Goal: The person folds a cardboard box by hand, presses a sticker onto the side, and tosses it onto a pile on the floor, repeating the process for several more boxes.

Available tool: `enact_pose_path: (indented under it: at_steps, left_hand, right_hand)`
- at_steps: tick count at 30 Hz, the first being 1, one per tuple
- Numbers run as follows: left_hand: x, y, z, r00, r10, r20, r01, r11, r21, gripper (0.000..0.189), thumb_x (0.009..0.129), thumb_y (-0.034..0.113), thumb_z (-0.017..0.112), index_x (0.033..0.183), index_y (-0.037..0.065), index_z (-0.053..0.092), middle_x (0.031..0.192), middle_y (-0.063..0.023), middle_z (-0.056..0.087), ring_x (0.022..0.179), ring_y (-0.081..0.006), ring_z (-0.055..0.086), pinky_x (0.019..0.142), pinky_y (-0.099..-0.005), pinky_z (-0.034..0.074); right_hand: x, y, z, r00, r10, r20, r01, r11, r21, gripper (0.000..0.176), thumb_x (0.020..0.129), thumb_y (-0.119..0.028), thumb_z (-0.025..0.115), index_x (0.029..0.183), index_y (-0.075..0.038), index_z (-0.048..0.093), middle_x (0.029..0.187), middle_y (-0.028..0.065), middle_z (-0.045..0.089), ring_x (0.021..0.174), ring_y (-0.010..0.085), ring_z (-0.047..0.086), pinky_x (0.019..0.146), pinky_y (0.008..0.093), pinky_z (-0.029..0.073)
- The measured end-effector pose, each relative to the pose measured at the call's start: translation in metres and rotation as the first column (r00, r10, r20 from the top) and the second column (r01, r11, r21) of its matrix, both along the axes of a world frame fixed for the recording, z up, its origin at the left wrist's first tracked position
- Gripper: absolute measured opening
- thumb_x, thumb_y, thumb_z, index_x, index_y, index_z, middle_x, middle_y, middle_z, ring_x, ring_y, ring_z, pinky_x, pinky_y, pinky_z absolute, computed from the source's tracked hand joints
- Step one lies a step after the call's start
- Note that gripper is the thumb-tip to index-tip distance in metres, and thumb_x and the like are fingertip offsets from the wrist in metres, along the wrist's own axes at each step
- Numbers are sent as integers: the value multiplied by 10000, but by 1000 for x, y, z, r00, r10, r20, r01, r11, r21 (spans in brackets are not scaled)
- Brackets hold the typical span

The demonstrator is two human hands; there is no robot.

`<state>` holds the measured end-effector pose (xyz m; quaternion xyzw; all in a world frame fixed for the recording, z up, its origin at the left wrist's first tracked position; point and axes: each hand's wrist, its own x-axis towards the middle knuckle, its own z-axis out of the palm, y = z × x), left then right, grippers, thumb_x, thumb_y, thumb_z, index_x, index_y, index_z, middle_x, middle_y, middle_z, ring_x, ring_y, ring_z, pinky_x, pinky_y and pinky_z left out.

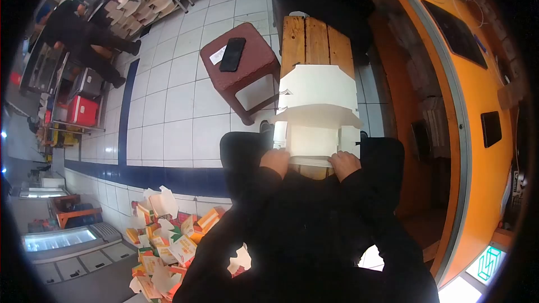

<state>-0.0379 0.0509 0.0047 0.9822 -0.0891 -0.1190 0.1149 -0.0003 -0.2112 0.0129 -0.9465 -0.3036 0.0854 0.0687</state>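
Note:
A white cardboard box (317, 87), partly folded, lies on a wooden slatted bench (316, 39) in front of me. Its large flap stretches away from me, and a tray-like part with raised sides is nearest my body. My left hand (275, 161) is closed on the near left corner of the box. At the near right corner, my right hand (345, 164) has its fingers closed on the same folded edge. The fingertips of both hands are partly hidden by the cardboard.
Left of the bench stands a dark red stool (252, 59) with a black phone (232, 54) on it. Many folded printed boxes (182, 249) are heaped at lower left. An orange counter (449, 90) runs along the right. Another person (78, 31) is at far left.

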Motion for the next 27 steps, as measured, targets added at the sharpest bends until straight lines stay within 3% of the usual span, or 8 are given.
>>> enact_pose_path:
  at_steps: [8,10,12,14,16,17,20,27]
  left_hand:
    - [-2,-6,-1,988,151,26,-148,985,-89,97,861,147,609,891,97,687,882,-125,665,821,-337,661,758,-444,528]
    - [-4,-6,4,985,153,82,-144,984,-107,90,857,159,621,887,100,681,874,-126,666,814,-335,659,743,-448,527]
    - [-2,-4,4,982,145,124,-128,983,-133,86,853,171,633,884,103,676,866,-126,667,807,-334,656,728,-451,526]
    - [-4,-3,-6,985,127,120,-112,986,-126,89,842,184,647,888,111,673,841,-128,667,799,-329,652,708,-456,521]
    - [-3,-4,-11,990,76,123,-69,996,-57,125,835,207,650,916,120,688,842,-113,676,779,-328,651,720,-450,524]
    - [-1,-1,-13,989,143,-45,-149,971,-185,150,824,229,661,922,119,693,847,-111,680,785,-309,661,762,-429,535]
    - [-4,-15,-7,968,145,207,-108,977,-184,125,844,187,678,938,104,681,859,-142,646,770,-349,659,672,-448,525]
    - [-3,-13,0,969,167,184,-133,974,-182,131,865,245,657,922,128,668,888,-131,647,800,-366,651,685,-471,522]
  right_hand:
    - [2,9,1,989,-124,-84,122,992,-33,194,911,-230,598,887,-46,656,854,116,637,829,292,640,733,406,528]
    - [5,13,26,988,-132,-85,124,988,-91,196,902,-254,619,915,-60,646,871,109,637,844,291,640,723,409,525]
    - [-7,12,65,979,-202,28,202,979,-16,198,873,-285,645,979,-121,675,858,91,637,843,268,647,691,385,521]
    - [-15,19,113,985,-100,143,79,986,147,220,843,-320,657,1020,-195,699,857,67,638,802,244,655,657,383,508]
    - [-22,32,183,990,125,69,-135,979,155,185,802,-320,660,886,-158,692,741,53,625,708,226,654,604,393,490]
    - [-32,39,214,980,170,106,-191,948,255,186,817,-293,635,828,-112,673,680,51,613,667,222,644,578,376,491]
    - [-58,55,274,914,378,150,-407,846,346,170,808,-265,648,848,-102,675,689,57,619,658,221,643,575,370,494]
    - [-71,63,316,829,548,111,-549,758,353,160,787,-200,679,893,-80,681,708,71,632,637,221,641,568,356,500]
